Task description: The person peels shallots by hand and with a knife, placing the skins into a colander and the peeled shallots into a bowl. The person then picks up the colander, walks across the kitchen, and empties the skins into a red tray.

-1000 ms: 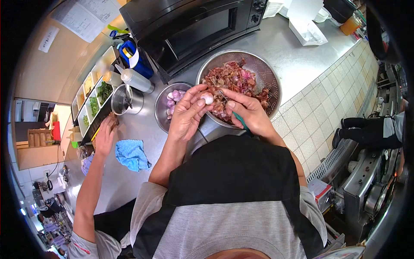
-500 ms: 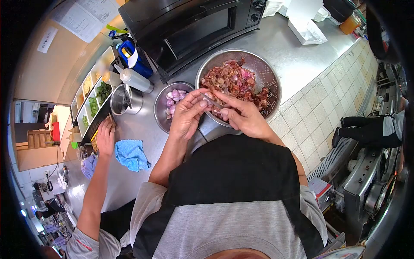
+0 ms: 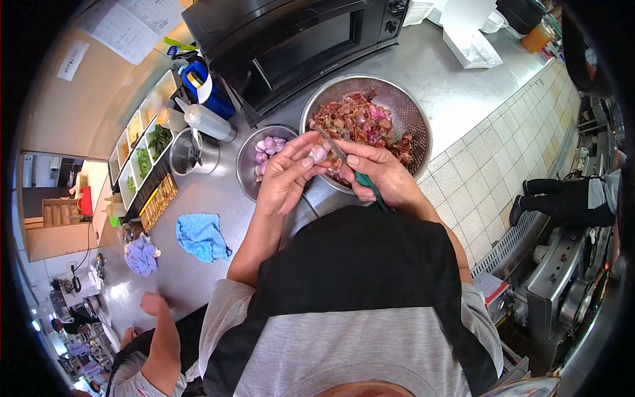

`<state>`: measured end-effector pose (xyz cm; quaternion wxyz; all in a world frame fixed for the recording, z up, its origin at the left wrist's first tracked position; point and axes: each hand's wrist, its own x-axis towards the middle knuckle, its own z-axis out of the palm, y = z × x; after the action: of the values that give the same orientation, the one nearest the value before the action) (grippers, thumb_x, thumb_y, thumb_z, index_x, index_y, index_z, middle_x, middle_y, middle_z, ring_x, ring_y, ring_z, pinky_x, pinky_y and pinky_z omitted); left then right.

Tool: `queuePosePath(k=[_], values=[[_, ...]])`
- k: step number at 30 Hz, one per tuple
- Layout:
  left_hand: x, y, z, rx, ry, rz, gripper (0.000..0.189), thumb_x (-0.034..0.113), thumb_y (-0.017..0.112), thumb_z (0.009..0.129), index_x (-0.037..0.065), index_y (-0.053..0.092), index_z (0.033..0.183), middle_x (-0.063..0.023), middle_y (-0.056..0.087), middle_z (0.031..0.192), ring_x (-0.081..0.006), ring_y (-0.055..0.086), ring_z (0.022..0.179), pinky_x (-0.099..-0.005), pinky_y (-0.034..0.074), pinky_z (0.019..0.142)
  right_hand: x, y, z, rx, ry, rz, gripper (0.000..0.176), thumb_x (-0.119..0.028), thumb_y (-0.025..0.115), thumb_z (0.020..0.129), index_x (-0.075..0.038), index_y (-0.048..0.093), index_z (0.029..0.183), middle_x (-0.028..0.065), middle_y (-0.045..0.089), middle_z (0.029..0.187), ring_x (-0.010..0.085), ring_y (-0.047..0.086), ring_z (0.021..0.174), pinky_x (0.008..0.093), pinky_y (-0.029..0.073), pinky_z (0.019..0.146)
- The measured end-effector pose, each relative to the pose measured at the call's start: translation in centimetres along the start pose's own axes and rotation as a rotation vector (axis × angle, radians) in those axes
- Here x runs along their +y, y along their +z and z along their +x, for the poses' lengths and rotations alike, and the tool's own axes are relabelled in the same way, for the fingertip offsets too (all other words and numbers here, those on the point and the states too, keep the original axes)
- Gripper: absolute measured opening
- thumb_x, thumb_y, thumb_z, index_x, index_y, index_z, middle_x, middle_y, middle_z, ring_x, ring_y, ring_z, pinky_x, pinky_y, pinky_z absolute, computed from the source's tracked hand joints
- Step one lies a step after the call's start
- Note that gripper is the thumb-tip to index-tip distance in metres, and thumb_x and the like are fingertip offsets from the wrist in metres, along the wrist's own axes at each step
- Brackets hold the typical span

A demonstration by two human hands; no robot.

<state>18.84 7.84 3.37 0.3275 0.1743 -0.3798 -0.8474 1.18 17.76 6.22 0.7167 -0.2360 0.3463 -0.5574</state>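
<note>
Between the fingers of my left hand (image 3: 289, 169) is a shallot (image 3: 319, 155), pale pink with some loose skin. My right hand (image 3: 387, 173) is closed round the green handle of a paring knife (image 3: 368, 184), its short blade lying against the shallot. Both hands are over the near rim of a perforated metal colander (image 3: 418, 126), which holds a heap of reddish-brown shallot skins (image 3: 354, 119). Just left of my left hand stands a metal bowl (image 3: 246, 157) with several peeled, purple-white shallots (image 3: 266, 149) in it.
A black oven (image 3: 297, 46) stands behind the colander. Leftward are a metal pot (image 3: 207, 155), a squeeze bottle (image 3: 210, 123), trays of chopped greens (image 3: 142, 162), a blue cloth (image 3: 202, 237) and a purple cloth (image 3: 141, 255). A co-worker's arm (image 3: 164, 337) is at the lower left.
My right hand has turned, bringing the knife's green handle into view, and the shallot now shows in my left fingers. The co-worker's hand has drawn back from the bamboo mat near the trays.
</note>
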Motion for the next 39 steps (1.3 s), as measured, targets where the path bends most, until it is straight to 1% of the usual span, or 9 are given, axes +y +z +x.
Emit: queuePosePath(k=[5,10,12,16,18,19,21,36,39], values=[[0.0,-0.4,0.0,-0.004,0.023,-0.036,0.033,0.005,0.056,0.088,-0.004,0.052,0.119,-0.0128,0.063,0.103,-0.0186,0.064,0.087,-0.0278,0.053,0.081,0.2,-0.1,0.2,0.032,-0.078,-0.322,0.041,-0.011,0.048,0.093,-0.008,0.044,0.134,0.0023,0.052,0.075,0.0051,0.043,0.053,0.0184,0.034,0.045],[0.4,-0.4,-0.2,0.058,-0.029,0.156,0.030,0.006,0.058,0.087,-0.003,0.056,0.115,-0.0106,0.064,0.101,-0.0155,0.065,0.082,-0.0256,0.053,0.078,0.5,0.5,-0.1,0.105,-0.115,-0.657,0.043,-0.010,0.053,0.090,-0.012,0.047,0.133,0.0024,0.055,0.075,0.0039,0.044,0.055,0.0183,0.037,0.048],[0.4,-0.8,-0.2,0.066,-0.034,0.170,0.030,0.006,0.058,0.086,-0.003,0.057,0.115,-0.0111,0.064,0.102,-0.0154,0.065,0.082,-0.0254,0.053,0.077,0.9,0.2,0.2,0.095,-0.329,-0.861,0.043,-0.008,0.054,0.089,-0.014,0.049,0.131,0.0023,0.056,0.077,0.0035,0.044,0.055,0.0188,0.039,0.049],[0.0,-1.2,-0.2,0.061,-0.007,0.133,0.031,0.004,0.057,0.087,-0.004,0.056,0.116,-0.0127,0.063,0.107,-0.0161,0.064,0.084,-0.0261,0.052,0.078,1.0,0.0,0.4,0.113,-0.311,-0.857,0.040,-0.010,0.053,0.090,-0.014,0.050,0.130,0.0015,0.055,0.077,0.0037,0.045,0.056,0.0184,0.038,0.048],[0.0,-0.8,-0.1,0.046,-0.002,0.107,0.031,0.003,0.056,0.087,-0.005,0.055,0.117,-0.0130,0.062,0.108,-0.0166,0.064,0.088,-0.0267,0.052,0.080,0.9,-0.6,0.5,0.072,-0.118,-0.527,0.038,-0.011,0.051,0.092,-0.012,0.050,0.130,0.0014,0.055,0.076,0.0045,0.045,0.057,0.0184,0.037,0.047],[0.0,-0.6,-0.1,0.032,0.003,0.082,0.031,0.002,0.055,0.087,-0.005,0.054,0.118,-0.0133,0.062,0.109,-0.0172,0.063,0.091,-0.0273,0.052,0.082,0.7,-0.6,0.4,0.071,-0.117,-0.528,0.038,-0.011,0.051,0.092,-0.012,0.050,0.130,0.0014,0.055,0.076,0.0045,0.045,0.057,0.0184,0.037,0.047],[-0.1,-0.8,-0.1,0.024,0.012,0.060,0.032,0.001,0.054,0.087,-0.006,0.054,0.118,-0.0135,0.061,0.111,-0.0176,0.062,0.094,-0.0278,0.051,0.084,0.3,-0.4,0.2,0.060,-0.008,-0.159,0.037,-0.013,0.049,0.094,-0.009,0.048,0.131,0.0006,0.052,0.075,0.0054,0.043,0.054,0.0187,0.035,0.045],[-0.6,-0.8,0.2,-0.020,0.015,-0.038,0.036,0.001,0.051,0.089,-0.006,0.046,0.123,-0.0132,0.060,0.109,-0.0182,0.062,0.094,-0.0287,0.051,0.086,1.2,0.3,0.2,0.101,-0.146,-0.585,0.042,-0.011,0.048,0.093,-0.012,0.044,0.135,-0.0004,0.049,0.074,0.0056,0.042,0.051,0.0191,0.034,0.045],[-0.9,-1.5,0.1,-0.042,0.002,-0.075,0.036,0.001,0.051,0.089,-0.005,0.046,0.124,-0.0132,0.060,0.108,-0.0191,0.062,0.094,-0.0292,0.052,0.086,1.1,-0.6,0.5,-0.002,-0.097,-0.355,0.042,-0.010,0.048,0.093,-0.012,0.043,0.135,-0.0003,0.049,0.074,0.0060,0.042,0.052,0.0191,0.034,0.044]])
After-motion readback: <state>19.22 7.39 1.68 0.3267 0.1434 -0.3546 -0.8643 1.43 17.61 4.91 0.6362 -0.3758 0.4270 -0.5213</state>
